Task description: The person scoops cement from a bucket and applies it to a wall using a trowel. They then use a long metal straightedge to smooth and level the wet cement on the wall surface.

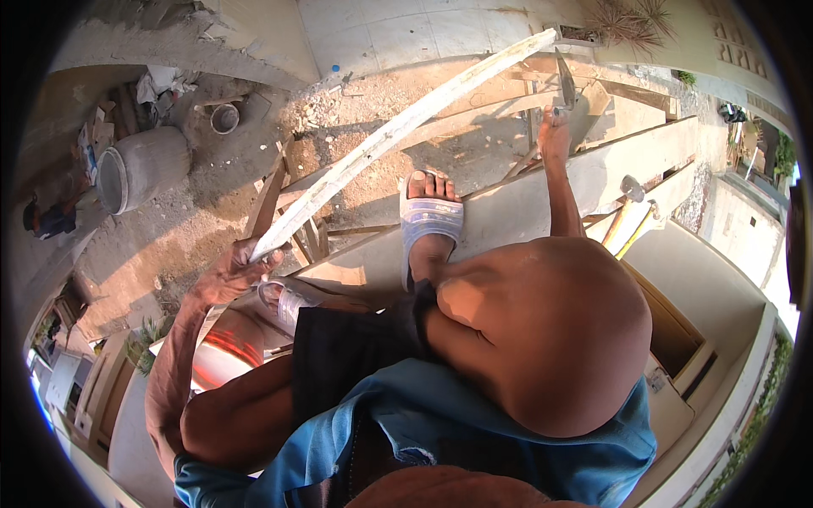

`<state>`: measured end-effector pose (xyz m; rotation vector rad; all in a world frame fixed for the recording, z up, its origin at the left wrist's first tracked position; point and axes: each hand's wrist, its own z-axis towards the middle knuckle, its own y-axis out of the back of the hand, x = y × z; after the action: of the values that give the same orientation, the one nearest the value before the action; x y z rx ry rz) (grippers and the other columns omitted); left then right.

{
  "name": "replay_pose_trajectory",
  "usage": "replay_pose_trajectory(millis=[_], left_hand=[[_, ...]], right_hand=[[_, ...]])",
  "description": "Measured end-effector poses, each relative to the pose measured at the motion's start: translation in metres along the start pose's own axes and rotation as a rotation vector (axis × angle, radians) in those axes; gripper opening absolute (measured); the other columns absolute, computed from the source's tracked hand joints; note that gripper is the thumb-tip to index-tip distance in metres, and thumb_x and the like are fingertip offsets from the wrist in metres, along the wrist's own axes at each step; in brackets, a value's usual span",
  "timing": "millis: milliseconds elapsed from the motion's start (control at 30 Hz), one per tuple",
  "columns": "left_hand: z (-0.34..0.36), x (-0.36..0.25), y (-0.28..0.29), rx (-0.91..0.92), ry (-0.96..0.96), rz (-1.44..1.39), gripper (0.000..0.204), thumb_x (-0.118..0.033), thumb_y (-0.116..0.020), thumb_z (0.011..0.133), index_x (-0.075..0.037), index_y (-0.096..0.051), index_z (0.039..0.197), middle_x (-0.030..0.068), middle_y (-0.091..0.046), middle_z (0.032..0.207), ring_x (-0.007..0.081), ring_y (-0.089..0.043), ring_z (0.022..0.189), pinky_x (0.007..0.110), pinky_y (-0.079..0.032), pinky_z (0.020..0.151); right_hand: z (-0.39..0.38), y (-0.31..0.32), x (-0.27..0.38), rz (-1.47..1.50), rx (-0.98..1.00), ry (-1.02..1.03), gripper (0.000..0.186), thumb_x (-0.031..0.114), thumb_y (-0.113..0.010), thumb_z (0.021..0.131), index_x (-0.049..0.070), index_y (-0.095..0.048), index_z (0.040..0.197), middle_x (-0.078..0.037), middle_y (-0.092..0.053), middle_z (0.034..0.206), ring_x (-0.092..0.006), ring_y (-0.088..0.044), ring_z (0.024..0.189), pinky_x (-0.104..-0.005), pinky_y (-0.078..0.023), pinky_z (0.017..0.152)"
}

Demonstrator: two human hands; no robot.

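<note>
A long, narrow, whitish wooden strip [398, 127] slants from the lower left up to the far right. My left hand [237, 273] is closed around its near end. Farther off on the right, my right hand [555, 135] grips a tool with a dark, pointed metal blade [565, 78]; its exact kind is unclear. The blade rises beside the strip's far end, and I cannot tell if they touch. Below both hands, my sandalled foot [432, 216] rests on a wide wooden plank [508, 207].
A hammer [632, 188] and another yellow-handled tool [648, 222] lie at the right. Wooden framing [271, 195] stands below the strip, over rubble-strewn ground. A big grey barrel [140, 169] and a bucket [224, 118] are at the left. A red-and-white container [227, 347] stands below my left hand.
</note>
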<state>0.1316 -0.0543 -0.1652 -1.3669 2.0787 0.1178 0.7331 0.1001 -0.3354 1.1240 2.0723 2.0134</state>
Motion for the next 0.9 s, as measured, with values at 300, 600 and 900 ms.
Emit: replay_pose_trajectory(millis=[300,600,900], left_hand=[[0.006,-0.047,0.012,-0.422,-0.02,0.933,0.052,-0.043,-0.046,0.107,-0.004,-0.051,0.142,0.0289,-0.064,0.126,0.0493,-0.06,0.116,0.054,-0.047,0.096],[0.001,-0.004,0.014,-0.58,-0.125,1.106,0.049,-0.028,-0.058,0.101,-0.011,-0.045,0.145,0.0223,-0.064,0.127,0.0455,-0.065,0.107,0.054,-0.053,0.088],[0.021,0.006,0.015,-0.573,-0.086,1.043,0.049,-0.039,-0.058,0.101,-0.012,-0.051,0.142,0.0195,-0.068,0.122,0.044,-0.067,0.104,0.053,-0.054,0.086]], right_hand=[[-0.046,-0.003,0.028,-0.298,-0.018,0.426,0.051,0.039,-0.058,0.103,0.008,-0.054,0.143,-0.023,-0.069,0.12,-0.0446,-0.068,0.103,-0.05,-0.054,0.09],[-0.079,-0.023,0.075,-0.531,0.352,0.482,0.051,0.036,-0.058,0.101,0.021,-0.047,0.149,-0.019,-0.064,0.134,-0.0422,-0.07,0.101,-0.0552,-0.057,0.086],[-0.202,-0.015,0.124,-0.331,0.708,0.735,0.048,0.034,-0.062,0.1,0.018,-0.053,0.144,-0.021,-0.061,0.136,-0.0419,-0.068,0.106,-0.0508,-0.055,0.089]])
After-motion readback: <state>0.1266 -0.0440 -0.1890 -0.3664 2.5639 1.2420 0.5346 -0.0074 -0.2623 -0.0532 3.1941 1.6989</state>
